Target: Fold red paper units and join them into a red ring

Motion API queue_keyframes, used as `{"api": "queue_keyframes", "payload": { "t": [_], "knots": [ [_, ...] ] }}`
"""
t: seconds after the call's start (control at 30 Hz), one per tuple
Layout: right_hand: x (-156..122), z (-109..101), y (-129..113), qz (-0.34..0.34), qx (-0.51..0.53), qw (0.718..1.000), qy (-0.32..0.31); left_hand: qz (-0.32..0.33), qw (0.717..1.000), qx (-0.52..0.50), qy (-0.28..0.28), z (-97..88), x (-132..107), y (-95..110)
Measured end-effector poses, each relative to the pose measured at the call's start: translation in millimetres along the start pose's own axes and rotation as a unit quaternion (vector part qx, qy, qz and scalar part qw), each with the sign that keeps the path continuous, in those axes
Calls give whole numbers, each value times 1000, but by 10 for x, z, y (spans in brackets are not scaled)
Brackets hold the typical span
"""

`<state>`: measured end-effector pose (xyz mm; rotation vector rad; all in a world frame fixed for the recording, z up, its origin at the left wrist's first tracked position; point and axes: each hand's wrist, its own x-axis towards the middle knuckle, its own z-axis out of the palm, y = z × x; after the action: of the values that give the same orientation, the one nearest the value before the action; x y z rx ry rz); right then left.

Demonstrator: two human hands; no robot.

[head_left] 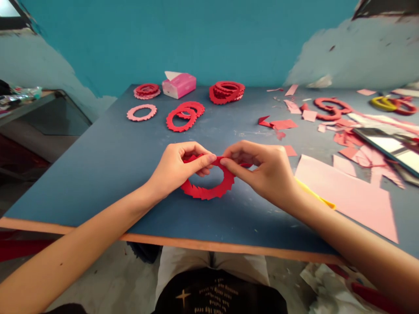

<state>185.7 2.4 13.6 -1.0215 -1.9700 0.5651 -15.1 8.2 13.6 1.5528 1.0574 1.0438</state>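
Observation:
A red folded-paper ring [209, 193] with a jagged outer edge is held up just over the blue table. My left hand [187, 165] pinches its far left side between thumb and fingers. At the far right of the ring, my right hand [253, 163] pinches the red paper, and a red strip or fold pokes out beneath its fingers. The two thumbs nearly meet at the ring's far edge. My fingers cover part of the ring there, so how the pieces join is hidden.
Finished-looking rings lie behind: a pink one [142, 113], overlapping red ones [181, 123] and a red stack [226, 92]. A pink tissue pack [179, 85] stands near the wall. To the right are paper scraps [352, 140], a pink sheet [353, 192], a tablet-like device [389, 146] and yellow-handled scissors [382, 104].

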Motion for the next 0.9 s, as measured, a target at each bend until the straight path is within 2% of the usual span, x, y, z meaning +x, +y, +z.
{"api": "queue_keyframes", "payload": {
  "t": [0.2,0.33,0.43,0.63,0.8,0.9],
  "knots": [
    [9,1,1,32,38,999,5,12,1000,-2,1,-3,-14,-18],
    [-2,8,25,34,135,989,-40,24,999,-17,16,3,-14,-12],
    [-15,16,35,44,167,984,-53,22,1000,-18,7,7,-13,-14],
    [-33,39,28,54,166,984,-41,61,998,14,18,18,-20,-53],
    [-45,63,31,39,143,989,-25,63,998,23,9,21,-16,-59],
    [-27,56,31,48,168,984,-30,66,998,14,-1,15,-5,-53]
  ]
}}
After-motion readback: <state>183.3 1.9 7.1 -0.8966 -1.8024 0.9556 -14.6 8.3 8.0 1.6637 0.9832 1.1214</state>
